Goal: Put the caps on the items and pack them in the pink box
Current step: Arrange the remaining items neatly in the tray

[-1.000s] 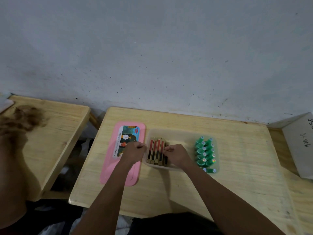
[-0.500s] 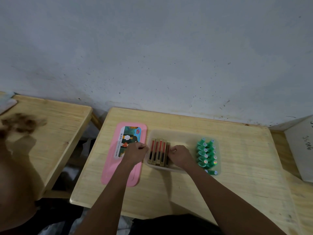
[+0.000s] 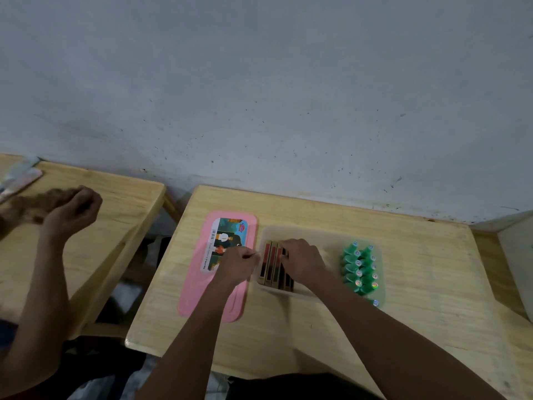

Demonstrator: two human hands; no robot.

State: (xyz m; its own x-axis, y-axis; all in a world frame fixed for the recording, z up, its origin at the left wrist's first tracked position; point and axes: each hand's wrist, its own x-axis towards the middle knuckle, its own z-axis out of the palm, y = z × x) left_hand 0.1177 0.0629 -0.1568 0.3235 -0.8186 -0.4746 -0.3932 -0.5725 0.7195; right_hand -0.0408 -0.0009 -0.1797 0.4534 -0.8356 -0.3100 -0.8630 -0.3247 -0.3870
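In the clear tray (image 3: 320, 235), gold sticks (image 3: 269, 265) lengthwise toward the wall.

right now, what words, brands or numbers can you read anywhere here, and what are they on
Nothing reads with certainty.
Sticker on the pink lid: a small red and blue logo at its top right, too blurred to spell out.
Same sticker, left edge: a barcode and a line of sideways print, too small to read.
Green caps in the clear tray: round shiny stickers on their tops, no legible text.
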